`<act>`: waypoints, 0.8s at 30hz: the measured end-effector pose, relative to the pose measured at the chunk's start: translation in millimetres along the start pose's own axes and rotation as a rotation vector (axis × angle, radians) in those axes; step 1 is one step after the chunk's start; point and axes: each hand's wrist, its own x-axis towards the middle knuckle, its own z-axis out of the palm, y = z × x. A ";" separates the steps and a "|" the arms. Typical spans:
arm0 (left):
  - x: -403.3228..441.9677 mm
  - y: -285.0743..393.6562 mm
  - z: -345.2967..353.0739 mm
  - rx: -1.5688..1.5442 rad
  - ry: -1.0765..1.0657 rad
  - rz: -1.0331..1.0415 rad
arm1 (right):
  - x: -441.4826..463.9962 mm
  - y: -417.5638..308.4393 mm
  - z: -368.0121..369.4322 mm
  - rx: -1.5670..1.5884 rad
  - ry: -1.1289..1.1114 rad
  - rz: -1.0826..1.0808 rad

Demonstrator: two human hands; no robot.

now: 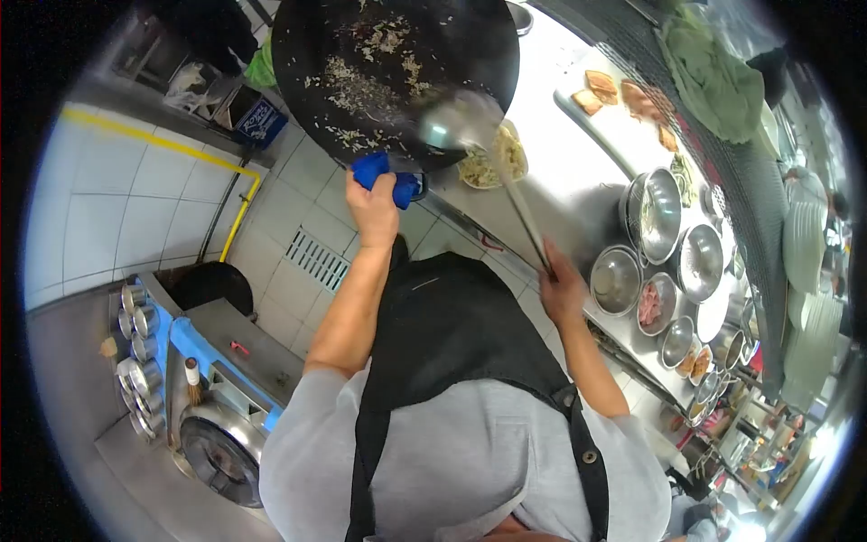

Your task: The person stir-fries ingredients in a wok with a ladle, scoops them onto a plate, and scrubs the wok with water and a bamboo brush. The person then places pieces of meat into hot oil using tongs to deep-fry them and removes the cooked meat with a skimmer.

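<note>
My left hand is closed around a folded blue cloth at the near edge of a large black wok. The wok is tilted, and bits of chopped, cooked food are scattered over its inside. In my right hand is the long handle of a metal ladle. The ladle's bowl, blurred, hangs at the wok's right rim, above a dish of pale yellow-green food. The handle under the cloth is mostly hidden.
On the steel counter at right are several metal bowls, one with pink meat, and a tray with browned pieces. Stacked plates stand far right. Metal pots and a lidded pot are at lower left.
</note>
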 end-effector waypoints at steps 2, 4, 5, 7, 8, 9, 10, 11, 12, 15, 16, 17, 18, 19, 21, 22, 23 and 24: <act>-1.8 6.6 6.4 -0.017 0.006 -0.012 | 31.2 -27.1 18.4 0.095 -0.003 -0.204; -5.7 21.1 15.0 -0.078 0.002 -0.056 | 45.4 -37.8 17.7 0.086 -0.079 -0.191; -6.0 25.9 17.5 -0.110 -0.001 -0.075 | 46.6 -39.3 15.9 0.081 -0.114 -0.185; 0.4 11.8 11.2 -0.025 -0.007 0.000 | 33.1 -3.8 9.3 -0.030 -0.057 -0.151; -0.3 9.2 8.2 -0.016 -0.002 0.022 | 20.4 16.6 5.9 -0.086 -0.041 -0.139; 0.0 8.4 6.7 -0.007 0.005 0.049 | 5.4 33.9 2.1 -0.121 -0.020 -0.102; -0.4 11.5 6.2 0.000 0.006 0.031 | -11.5 49.6 -1.8 -0.155 0.001 -0.068; -1.5 16.1 9.8 0.008 0.011 0.016 | -18.3 58.8 -5.8 -0.188 0.021 -0.039; -0.9 19.9 10.4 0.013 0.024 0.006 | -16.4 57.6 -7.4 -0.165 0.033 -0.030; -2.0 19.0 11.1 0.007 0.029 -0.030 | 0.5 40.1 -2.1 -0.043 0.060 0.008; -2.7 15.8 10.8 0.011 0.035 0.004 | 27.0 20.8 3.5 0.017 0.072 0.012; -1.3 11.1 11.4 0.012 0.036 0.037 | 52.6 3.4 10.4 0.053 0.043 0.012; -3.3 8.0 13.6 0.014 0.036 0.067 | 76.8 -14.1 16.4 0.089 0.013 0.014; -7.7 10.2 17.0 0.005 0.045 0.052 | 101.9 -36.7 18.1 0.126 -0.016 0.015; -12.7 20.7 22.9 -0.001 0.058 0.026 | 107.2 -41.3 19.8 0.133 -0.042 -0.002; -13.2 24.0 25.2 -0.034 0.058 0.004 | 104.7 -29.9 23.8 0.092 -0.031 -0.033; -14.4 26.9 28.5 -0.077 0.065 -0.016 | 105.6 -15.5 26.0 0.041 -0.021 -0.073; -15.4 27.8 31.0 -0.119 0.079 -0.041 | 89.6 6.6 26.7 0.026 0.001 -0.079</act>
